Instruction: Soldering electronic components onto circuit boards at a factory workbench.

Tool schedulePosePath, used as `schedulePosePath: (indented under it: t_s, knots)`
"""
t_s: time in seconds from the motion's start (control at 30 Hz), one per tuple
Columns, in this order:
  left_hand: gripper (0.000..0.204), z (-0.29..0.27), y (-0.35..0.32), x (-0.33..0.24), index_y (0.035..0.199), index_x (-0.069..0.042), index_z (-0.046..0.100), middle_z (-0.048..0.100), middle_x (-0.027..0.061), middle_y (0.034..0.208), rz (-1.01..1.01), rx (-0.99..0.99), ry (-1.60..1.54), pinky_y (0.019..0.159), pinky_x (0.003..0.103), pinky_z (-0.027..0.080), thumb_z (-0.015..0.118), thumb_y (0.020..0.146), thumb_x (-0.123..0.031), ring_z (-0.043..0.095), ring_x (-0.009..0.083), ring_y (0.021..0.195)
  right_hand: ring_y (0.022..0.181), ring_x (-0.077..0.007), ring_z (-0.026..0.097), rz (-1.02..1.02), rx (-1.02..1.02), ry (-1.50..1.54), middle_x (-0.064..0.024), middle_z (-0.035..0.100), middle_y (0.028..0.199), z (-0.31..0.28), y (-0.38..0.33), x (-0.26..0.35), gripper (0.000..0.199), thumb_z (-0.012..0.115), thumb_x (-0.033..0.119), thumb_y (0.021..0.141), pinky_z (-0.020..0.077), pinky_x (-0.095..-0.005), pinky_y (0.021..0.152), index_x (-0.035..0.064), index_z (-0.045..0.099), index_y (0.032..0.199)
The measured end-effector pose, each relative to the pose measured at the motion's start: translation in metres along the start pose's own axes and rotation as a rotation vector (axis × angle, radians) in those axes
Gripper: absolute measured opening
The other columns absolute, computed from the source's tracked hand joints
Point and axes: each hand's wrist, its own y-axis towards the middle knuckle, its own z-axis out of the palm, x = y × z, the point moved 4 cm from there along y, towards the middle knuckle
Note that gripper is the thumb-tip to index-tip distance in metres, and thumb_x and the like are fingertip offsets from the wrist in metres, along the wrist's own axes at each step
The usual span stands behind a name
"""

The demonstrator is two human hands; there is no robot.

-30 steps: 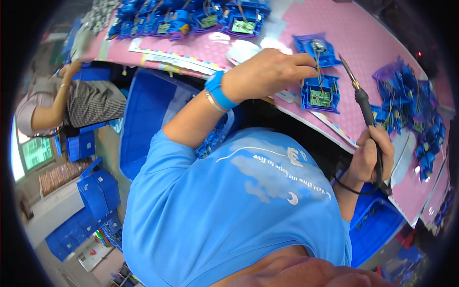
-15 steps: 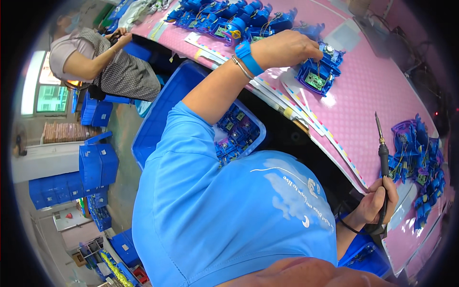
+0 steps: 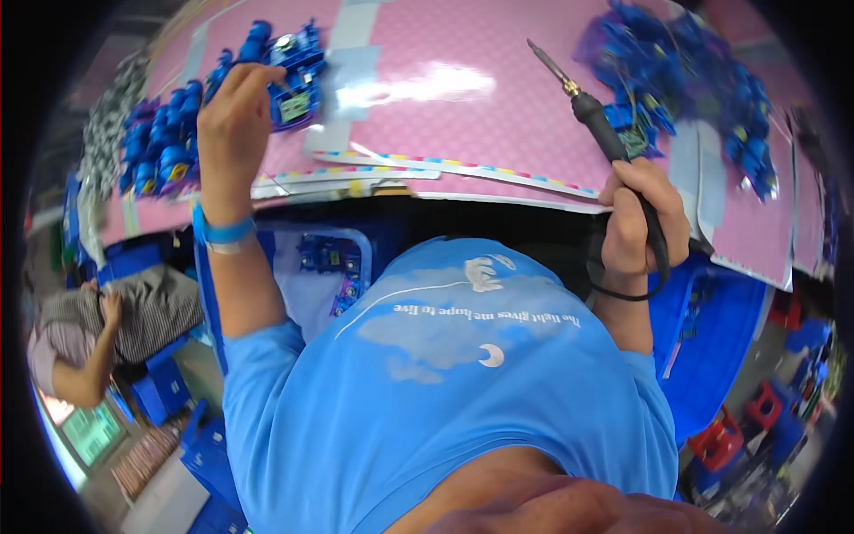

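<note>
My left hand point(image 3: 233, 129) is at the pink-covered table's far left, beside a blue plastic housing point(image 3: 307, 67). Its fingers are bent and closed, and the fingertips reach the housing's near left edge; whatever they pinch is too small to make out. Inside the housing sit a green circuit board point(image 3: 294, 108) and a round silvery part. In my right hand point(image 3: 648, 214) is a soldering iron point(image 3: 594, 116) with a black handle, its bare metal tip pointing up and left over the table, apart from any housing. Its black cord loops below the hand.
Blue housings point(image 3: 165, 147) crowd the table's left, and a heap of wired ones point(image 3: 676, 67) lies at the right. Below the table edge stand blue bins point(image 3: 712, 356), the left one holding some boards. Another person point(image 3: 98, 329) sits at the far left. Printed strips point(image 3: 471, 175) line the edge.
The view has swung round, so the table now runs across the top. The soldering iron now leans left instead of standing nearly upright. My left hand stays by the same housing.
</note>
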Motion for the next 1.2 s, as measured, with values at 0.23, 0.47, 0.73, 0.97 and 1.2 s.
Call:
schedulePosePath:
  t_s: [0.23, 0.47, 0.73, 0.97, 1.2]
  knots:
    - [0.041, 0.057, 0.05, -0.194, 0.119, -0.006, 0.068, 0.068, 0.0157, 0.112, 0.25, 0.182, -0.658, 0.066, 0.038, 0.058, 0.068, 0.08, 0.007, 0.071, 0.0315, 0.079, 0.064, -0.0181, 0.058, -0.061, -0.216, -0.053, -0.0172, 0.064, 0.077, -0.037, -0.001, -0.016, 0.025, 0.054, -0.006, 0.089, 0.0462, -0.029, 0.057, -0.0134, 0.066, 0.11]
    - [0.038, 0.16, 0.154, -0.168, 0.129, 0.0, 0.064, 0.072, 0.0066, 0.098, -0.119, -0.053, -1.125, 0.062, 0.023, 0.048, 0.07, 0.091, 0.003, 0.063, 0.0083, 0.071, 0.097, -0.0315, 0.07, -0.181, -0.134, -0.388, -0.0203, 0.073, 0.107, -0.059, -0.005, -0.037, 0.028, 0.076, 0.001, 0.086, 0.0561, -0.0359, 0.084, -0.0036, 0.068, 0.113]
    - [0.024, 0.213, 0.137, -0.141, 0.12, -0.004, 0.069, 0.07, -0.0002, 0.09, -0.529, 0.714, -1.437, 0.059, 0.024, 0.048, 0.067, 0.096, -0.009, 0.067, 0.0109, 0.076, 0.127, -0.0395, 0.061, -0.022, 0.012, -0.413, -0.0293, 0.057, 0.143, -0.036, -0.02, -0.049, 0.058, 0.086, 0.01, 0.081, 0.0493, -0.0413, 0.105, 0.002, 0.056, 0.13]
    - [0.027, 0.148, 0.091, -0.091, 0.123, -0.005, 0.071, 0.051, -0.0121, 0.07, -0.575, 0.768, -1.266, 0.048, 0.019, 0.021, 0.069, 0.099, -0.018, 0.032, -0.0023, 0.055, 0.129, -0.0425, 0.06, -0.039, 0.214, -0.093, -0.0339, 0.057, 0.14, 0.006, -0.024, -0.035, 0.062, 0.086, 0.008, 0.076, 0.0486, -0.0451, 0.107, 0.0025, 0.056, 0.13]
    - [0.028, 0.113, 0.058, -0.056, 0.123, 0.003, 0.071, 0.076, 0.0074, 0.101, -0.485, 0.523, -1.004, 0.084, 0.025, 0.054, 0.067, 0.098, -0.011, 0.068, 0.0108, 0.093, 0.129, -0.0408, 0.061, -0.024, 0.323, -0.087, -0.0334, 0.058, 0.139, 0.041, -0.016, -0.027, 0.059, 0.087, 0.011, 0.077, 0.0495, -0.0439, 0.107, -0.0008, 0.059, 0.127]
